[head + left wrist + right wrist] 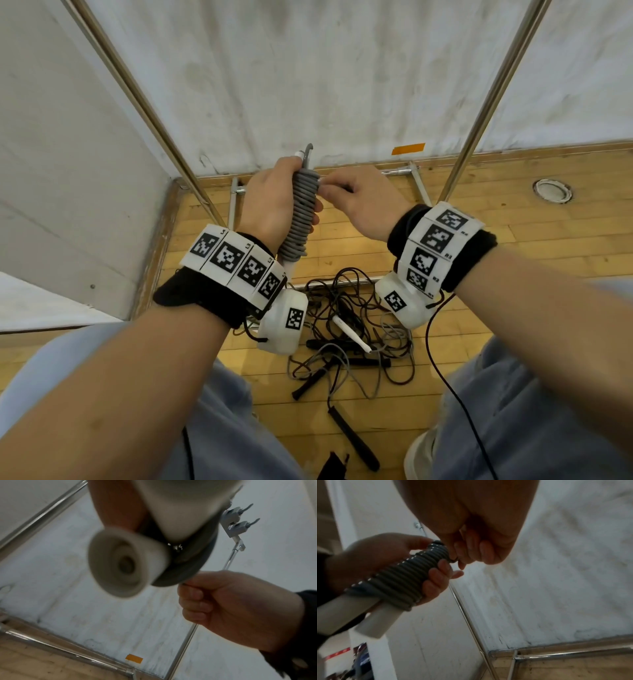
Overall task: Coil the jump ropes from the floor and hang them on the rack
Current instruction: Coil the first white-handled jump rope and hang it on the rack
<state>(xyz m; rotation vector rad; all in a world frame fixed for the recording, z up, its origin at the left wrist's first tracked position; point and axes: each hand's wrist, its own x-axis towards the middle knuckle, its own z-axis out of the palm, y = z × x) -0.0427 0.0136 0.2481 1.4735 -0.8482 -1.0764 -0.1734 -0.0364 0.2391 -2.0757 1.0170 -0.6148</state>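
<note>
Above the wooden floor (462, 240), the left hand (270, 202) grips a grey cord jump rope wound round its white handles (301, 212); the right hand (359, 202) pinches its end at 3 o'clock. A tangle of dark jump ropes (349, 329) lies uncoiled at 6 o'clock; none visibly hangs on the steel-tube rack (489, 102).

Small "R2", "R3", "R4" beside right wristband (442, 240) markers.
</note>
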